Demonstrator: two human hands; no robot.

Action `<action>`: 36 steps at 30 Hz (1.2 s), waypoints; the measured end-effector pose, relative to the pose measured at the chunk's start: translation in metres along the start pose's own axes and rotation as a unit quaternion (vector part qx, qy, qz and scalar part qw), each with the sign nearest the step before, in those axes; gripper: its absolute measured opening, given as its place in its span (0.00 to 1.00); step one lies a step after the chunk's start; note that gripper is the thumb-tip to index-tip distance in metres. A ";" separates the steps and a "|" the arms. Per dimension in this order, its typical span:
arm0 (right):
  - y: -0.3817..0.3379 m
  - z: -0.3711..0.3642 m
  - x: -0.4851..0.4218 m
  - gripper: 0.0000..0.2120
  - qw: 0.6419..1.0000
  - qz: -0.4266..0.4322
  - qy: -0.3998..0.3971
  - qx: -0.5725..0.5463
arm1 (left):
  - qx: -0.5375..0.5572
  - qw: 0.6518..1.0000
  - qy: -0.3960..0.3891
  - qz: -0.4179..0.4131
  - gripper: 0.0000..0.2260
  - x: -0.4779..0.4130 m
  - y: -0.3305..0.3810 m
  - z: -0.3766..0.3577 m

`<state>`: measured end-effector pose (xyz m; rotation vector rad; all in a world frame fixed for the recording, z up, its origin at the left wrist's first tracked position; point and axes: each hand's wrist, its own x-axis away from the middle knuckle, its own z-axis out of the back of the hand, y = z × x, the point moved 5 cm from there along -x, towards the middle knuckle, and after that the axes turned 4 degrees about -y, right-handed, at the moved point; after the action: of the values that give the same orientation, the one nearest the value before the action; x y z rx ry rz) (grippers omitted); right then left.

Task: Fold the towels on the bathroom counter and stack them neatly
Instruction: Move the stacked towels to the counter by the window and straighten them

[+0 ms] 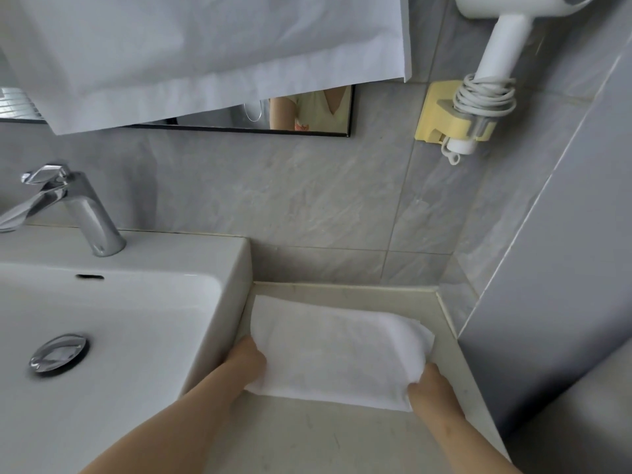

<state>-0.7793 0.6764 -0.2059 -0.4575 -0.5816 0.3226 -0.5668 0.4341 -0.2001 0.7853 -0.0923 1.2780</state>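
Note:
A white folded towel (337,350) lies on the pale counter (307,439) between the sink and the right wall. My left hand (248,360) holds its near left corner, fingers tucked under the cloth. My right hand (429,384) grips its near right corner, fingers hidden beneath the fabric. The towel's right end bulges up where several layers show. A larger white cloth (205,53) hangs over the mirror at the top.
A white sink (236,268) with a chrome tap (78,210) and drain plug (58,352) borders the towel on the left. Grey tiled walls close the back and right. A white hair dryer (496,63) hangs in a yellow holder (441,114) above.

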 end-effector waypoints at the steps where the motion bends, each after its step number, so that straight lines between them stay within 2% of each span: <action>1: 0.002 -0.001 0.004 0.16 1.000 0.000 0.003 0.003 | -0.003 1.000 -0.003 -0.001 0.18 -0.001 -0.002 -0.002; 8: 0.014 -0.003 0.027 0.15 1.000 0.005 0.014 -0.009 | -0.014 1.000 -0.007 -0.020 0.17 0.030 -0.011 -0.004; 12: 0.020 0.002 0.043 0.09 0.994 0.017 0.056 -0.095 | 0.021 1.000 -0.007 -0.020 0.18 0.048 -0.012 0.001; 15: 0.014 0.006 0.057 0.07 0.983 0.051 0.095 -0.150 | 0.069 0.997 0.002 -0.045 0.19 0.064 -0.006 0.011; 20: -0.025 0.017 0.090 0.14 0.958 0.148 0.128 -0.210 | 0.088 0.989 0.039 -0.112 0.18 0.094 0.004 0.040; 23: -0.051 0.022 0.115 0.13 0.942 0.192 0.120 -0.249 | 0.145 0.977 0.070 -0.137 0.17 0.116 -0.002 0.061; 30: -0.115 0.012 0.175 0.11 0.907 0.266 0.072 -0.319 | 0.305 0.932 0.116 -0.155 0.06 0.157 -0.049 0.125; 36: -0.182 -0.030 0.228 0.09 0.891 0.319 0.018 -0.323 | 0.337 0.917 0.161 -0.144 0.07 0.185 -0.103 0.178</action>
<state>-0.5521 0.6064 -0.0346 -1.3096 -0.4795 0.7516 -0.3545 0.4765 -0.0288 1.1081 0.7434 1.1364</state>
